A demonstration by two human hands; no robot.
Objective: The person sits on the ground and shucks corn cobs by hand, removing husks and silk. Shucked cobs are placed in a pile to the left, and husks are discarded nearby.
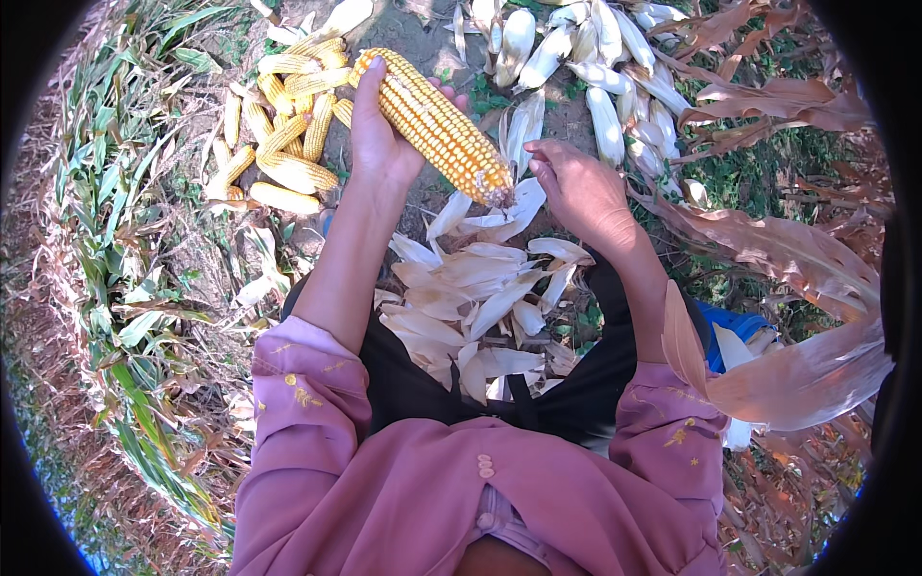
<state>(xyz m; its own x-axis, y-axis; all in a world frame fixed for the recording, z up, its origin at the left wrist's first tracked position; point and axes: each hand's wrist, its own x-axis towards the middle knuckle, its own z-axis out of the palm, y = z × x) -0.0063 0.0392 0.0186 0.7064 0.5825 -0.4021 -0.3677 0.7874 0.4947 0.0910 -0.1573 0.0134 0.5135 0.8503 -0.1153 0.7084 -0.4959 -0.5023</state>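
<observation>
A husked ear of yellow corn [439, 126] lies across the palm of my left hand [382, 129]. My left thumb rests on its upper end, and fingertips show behind its far side. The ear slants down to the right, and its lower tip is brownish. Just right of that tip is my right hand [580, 180], with nothing in it that I can see; its thumb and index finger point toward the ear without touching it. Loose pale corn husks [461, 295] are heaped on the ground between my legs, below both hands.
Husked corn ears [288, 137] form a pile at the upper left. Ears still in pale husks [605, 43] lie at the upper right. Dry corn leaves [778, 245] reach in from the right, near my right arm. Green and dry stalks [115, 237] line the left. Something blue [735, 327] sits beside my right leg.
</observation>
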